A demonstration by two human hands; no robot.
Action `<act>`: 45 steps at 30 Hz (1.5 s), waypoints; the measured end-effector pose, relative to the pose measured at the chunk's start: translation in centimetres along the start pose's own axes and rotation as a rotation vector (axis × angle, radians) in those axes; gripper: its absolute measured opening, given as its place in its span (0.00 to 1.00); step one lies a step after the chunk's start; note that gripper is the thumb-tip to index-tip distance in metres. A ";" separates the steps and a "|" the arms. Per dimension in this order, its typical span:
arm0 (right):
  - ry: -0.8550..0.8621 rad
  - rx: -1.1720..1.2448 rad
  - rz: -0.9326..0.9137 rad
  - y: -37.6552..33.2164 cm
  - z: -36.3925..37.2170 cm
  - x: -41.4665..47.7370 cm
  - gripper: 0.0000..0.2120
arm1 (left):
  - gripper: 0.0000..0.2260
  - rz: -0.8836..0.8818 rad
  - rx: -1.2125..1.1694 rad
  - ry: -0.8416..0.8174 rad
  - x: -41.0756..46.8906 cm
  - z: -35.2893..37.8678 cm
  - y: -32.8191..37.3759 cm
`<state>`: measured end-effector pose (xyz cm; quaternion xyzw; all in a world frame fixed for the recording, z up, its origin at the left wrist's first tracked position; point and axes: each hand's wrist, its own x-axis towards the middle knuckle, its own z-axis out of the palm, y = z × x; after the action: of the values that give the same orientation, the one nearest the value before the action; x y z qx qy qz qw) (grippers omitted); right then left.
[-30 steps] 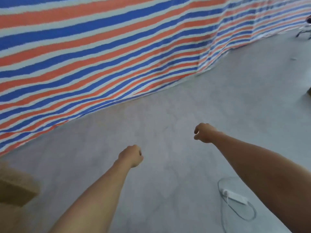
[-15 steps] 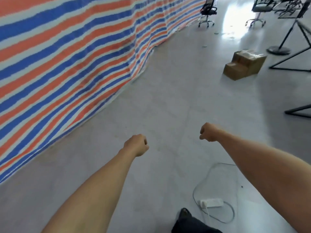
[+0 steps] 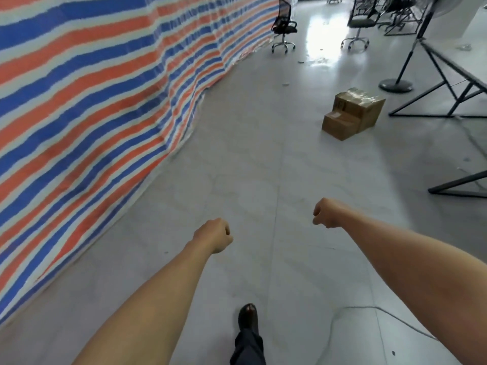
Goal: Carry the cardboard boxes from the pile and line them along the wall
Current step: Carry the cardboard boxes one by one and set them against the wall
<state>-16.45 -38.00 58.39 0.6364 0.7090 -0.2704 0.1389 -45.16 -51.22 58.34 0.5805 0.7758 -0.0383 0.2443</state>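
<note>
The wall [image 3: 92,101] runs along the left side, from near to far, and the floor [image 3: 250,167] spreads out to its right. Ahead and to the right, well apart from the wall, two cardboard boxes [image 3: 353,114] sit on the floor, the smaller box [image 3: 338,125] in front of the larger box [image 3: 363,104] and touching it. Behind them to the right is a fan stand [image 3: 395,85], with a table frame [image 3: 434,115] further right. Far ahead, an office chair [image 3: 283,27] stands near the wall, with a second chair [image 3: 358,25] to its right. Nearest, the left hand [image 3: 214,235] and right hand [image 3: 326,213] are held out apart over the floor, with a shoe [image 3: 247,318] below and between them and a cable [image 3: 363,307] on the floor right of the shoe
</note>
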 end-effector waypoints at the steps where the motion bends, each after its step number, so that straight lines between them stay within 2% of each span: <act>1: 0.004 0.025 0.020 -0.5 -1.1 2.5 0.15 | 0.05 0.007 -0.006 -0.002 3.1 -1.2 0.0; 7: 0.054 0.142 0.091 -2.8 -8.7 12.7 0.17 | 0.05 0.078 0.090 -0.049 17.7 -9.7 1.8; 10: 0.077 0.206 0.120 -2.1 -12.3 16.9 0.18 | 0.09 0.124 0.120 -0.053 24.3 -13.6 4.7; 14: 0.080 0.260 0.226 1.7 -16.3 23.0 0.16 | 0.09 0.198 0.128 -0.092 33.4 -15.8 10.2; 18: 0.007 0.231 0.313 6.8 -20.4 30.5 0.14 | 0.12 0.240 0.156 -0.140 42.2 -16.8 16.6; 24: 0.001 0.280 0.330 12.3 -29.3 44.0 0.13 | 0.11 0.227 0.194 -0.185 56.0 -20.5 26.1; 28: 0.039 0.257 0.310 14.5 -36.4 51.6 0.15 | 0.11 0.237 0.114 -0.168 63.7 -23.7 31.9; 36: 0.004 0.226 0.272 17.8 -45.7 67.7 0.15 | 0.14 0.206 0.149 -0.266 80.7 -26.3 39.0; 42: -0.036 0.256 0.355 21.3 -52.9 80.5 0.15 | 0.12 0.241 0.144 -0.313 96.8 -29.8 45.7; 45: -0.003 0.311 0.392 22.5 -57.3 85.3 0.16 | 0.11 0.266 0.179 -0.301 103.6 -33.2 50.0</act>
<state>1.10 65.68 54.29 0.7749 0.5219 -0.3451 0.0904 -31.72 67.68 54.81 0.6848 0.6408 -0.1608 0.3076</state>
